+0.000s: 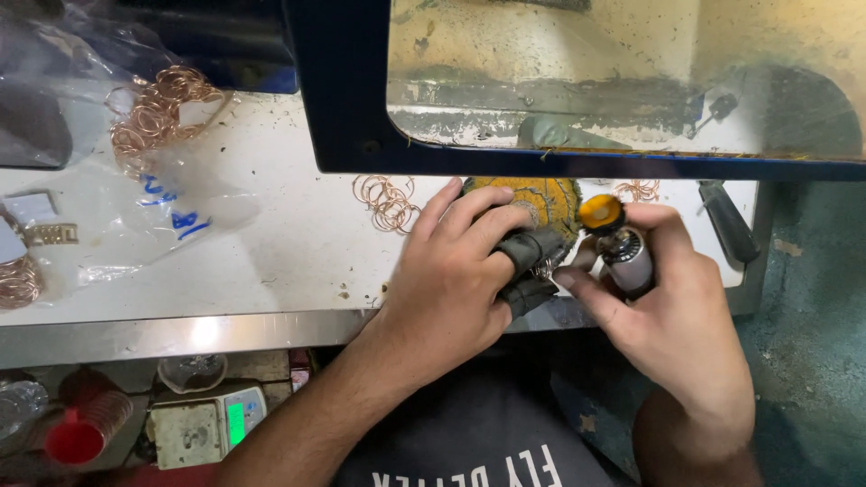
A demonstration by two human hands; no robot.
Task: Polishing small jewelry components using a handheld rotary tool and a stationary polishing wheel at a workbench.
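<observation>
You are working at the buffing wheel [532, 203].
Your left hand [451, 280] is pinching a dark cloth [534, 261] beside it; your right hand [672, 311] is gripping a capped tube [622, 248].

The left hand [451, 275] covers most of the dark cloth-wrapped piece [534, 261] in its fingers, so its shape can't be made out. The yellow-green buffing wheel [541, 200] is half lost behind both hands and the blue frame [347, 108]. The right hand [672, 311] hides the lower body of the silver tool [627, 257]. At the workbench's [271, 261] left edge, the copper rings [16, 281] are cut off.
</observation>
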